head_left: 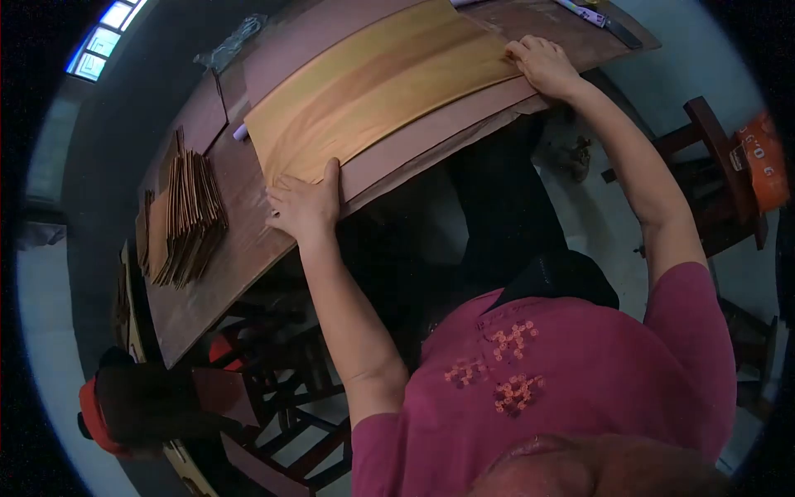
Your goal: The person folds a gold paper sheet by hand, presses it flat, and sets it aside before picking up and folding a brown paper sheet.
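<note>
A golden-yellow sheet (397, 70) with a darker brown streak lies across the wooden table (257, 240), on top of a larger pinkish-brown sheet (439, 153) whose near edge hangs at the table side. My left hand (302, 203) rests on the yellow sheet's near left corner, fingers spread and thumb pointing away from me. At the near right corner, my right hand (544, 68) has its fingers bent and pressed together on the sheet's edge. A purple end (241, 132) sticks out past the yellow sheet's left side.
Upright folded brown cardboard pieces (195, 219) stand on the left of the table. Clear plastic (232, 45) lies at the far edge. A knife (621, 33) and a purple-wrapped item (582, 12) lie far right. An orange bag (760, 161) hangs by a wooden chair (712, 141).
</note>
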Demonstrator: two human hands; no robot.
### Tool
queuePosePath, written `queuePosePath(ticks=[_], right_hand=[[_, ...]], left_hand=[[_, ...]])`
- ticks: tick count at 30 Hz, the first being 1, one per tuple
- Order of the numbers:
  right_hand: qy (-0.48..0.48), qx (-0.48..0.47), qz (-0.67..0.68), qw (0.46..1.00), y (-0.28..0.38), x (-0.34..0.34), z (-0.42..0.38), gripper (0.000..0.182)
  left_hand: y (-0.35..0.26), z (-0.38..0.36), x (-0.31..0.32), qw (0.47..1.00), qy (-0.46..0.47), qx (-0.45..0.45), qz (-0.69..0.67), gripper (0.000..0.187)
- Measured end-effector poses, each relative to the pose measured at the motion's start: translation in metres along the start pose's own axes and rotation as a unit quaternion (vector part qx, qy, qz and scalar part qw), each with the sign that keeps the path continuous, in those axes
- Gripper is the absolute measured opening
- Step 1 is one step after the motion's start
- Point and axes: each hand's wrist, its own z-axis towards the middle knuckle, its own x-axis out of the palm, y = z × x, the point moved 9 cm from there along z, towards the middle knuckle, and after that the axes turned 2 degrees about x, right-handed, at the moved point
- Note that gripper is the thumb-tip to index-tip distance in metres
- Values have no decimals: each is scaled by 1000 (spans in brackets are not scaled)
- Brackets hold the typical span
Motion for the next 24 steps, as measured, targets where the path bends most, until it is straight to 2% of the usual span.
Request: queuePosePath(ticks=[5,7,11,14,16,17,20,24], right_hand=[[41,23,32,998,-12,9,5,27],[75,74,80,991,-28,27,10,32],[82,102,71,989,-18,9,16,33],[69,122,-5,990,-15,-2,22,36],[110,150,48,981,-25,8,22,40],[106,156,41,981,-33,12,19,40],[107,150,144,972,-41,21,11,44],[75,149,155,974,-51,26,9,42]], left_hand=[[4,0,5,1000,16,-15,-18,125],[5,1,5,1000,17,-16,-19,126],[5,-2,5,999,19,-17,-30,126],[5,-4,2,999,8,-15,-32,125],[2,-3,0,999,-4,-5,-37,124],[4,-3,1,999,-8,-10,-36,123],[5,-1,2,999,-11,-11,-40,123],[5,-2,-1,999,-13,-18,-44,123]])
